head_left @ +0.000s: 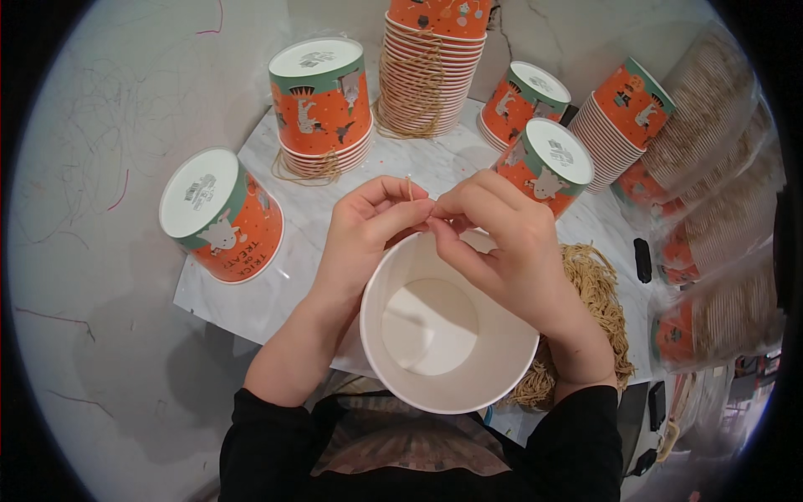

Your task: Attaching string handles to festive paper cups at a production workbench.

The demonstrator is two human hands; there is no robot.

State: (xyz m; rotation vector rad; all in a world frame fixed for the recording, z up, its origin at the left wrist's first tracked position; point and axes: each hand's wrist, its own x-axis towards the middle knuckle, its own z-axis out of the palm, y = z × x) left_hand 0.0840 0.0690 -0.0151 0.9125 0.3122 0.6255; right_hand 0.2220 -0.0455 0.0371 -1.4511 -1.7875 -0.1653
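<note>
An open white-lined paper bucket (401,351) stands tilted in front of me, its mouth facing up and its inside bare. At its far rim my left hand (372,222) is closed in a pinch, and a short end of tan cord (409,184) sticks up from its fingers. My right hand (502,238) is closed too, its fingertips meeting the left ones at the rim and its thumb reaching over the bucket's inside. What the right fingertips pinch is hidden. Beside my right forearm lies a heap of tan cords (598,305).
Orange and green upside-down buckets stand around the marble-patterned table (251,305): a single one (242,226) at left, a short stack (322,109) and a tall stack (431,79) with cords behind. Another bucket (548,163) is near my right hand. Plastic-wrapped stacks (711,167) line the right.
</note>
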